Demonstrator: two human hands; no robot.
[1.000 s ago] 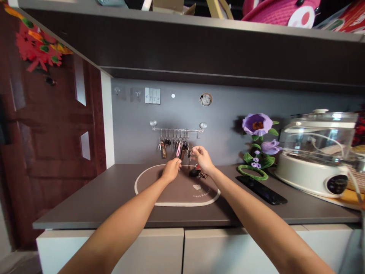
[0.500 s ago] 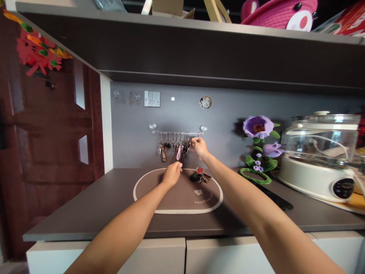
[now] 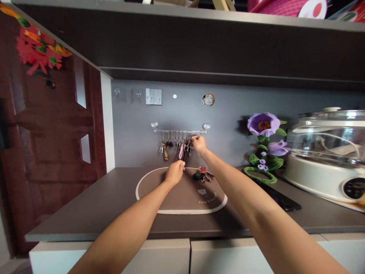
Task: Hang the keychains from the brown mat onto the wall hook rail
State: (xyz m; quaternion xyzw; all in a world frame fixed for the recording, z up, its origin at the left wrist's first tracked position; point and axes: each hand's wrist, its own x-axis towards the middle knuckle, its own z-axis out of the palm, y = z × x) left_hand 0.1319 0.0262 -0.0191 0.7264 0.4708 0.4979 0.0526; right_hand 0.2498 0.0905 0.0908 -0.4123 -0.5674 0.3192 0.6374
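Grey wall and a dark countertop (image 3: 85, 205) are filling my view, with a chrome hook rail (image 3: 179, 131) fixed to the wall and rows of hanging keys (image 3: 176, 146) dangling from it. I am seeing the right hand (image 3: 199, 144) reaching up to the right end of that rail, its fingers pinched together on a key set hanging there; the set is too small for me to describe further. My left hand (image 3: 175, 172) is hovering lower, just under the hanging keys, fingers curled loosely; whether it is gripping anything I cannot tell. It is sitting above the back edge of an oval brown mat (image 3: 182, 192) lying on the counter. A second key bunch (image 3: 202, 175) with a red tag is lying on the mat, just right of the left hand and under the right forearm. Farther right, a purple flower ornament (image 3: 264, 144) is standing against the wall, a black phone (image 3: 282, 198) is lying flat beside it, and a white cooker (image 3: 327, 152) with a clear lid is taking up the corner. A brown door (image 3: 45, 152) is standing at the left.
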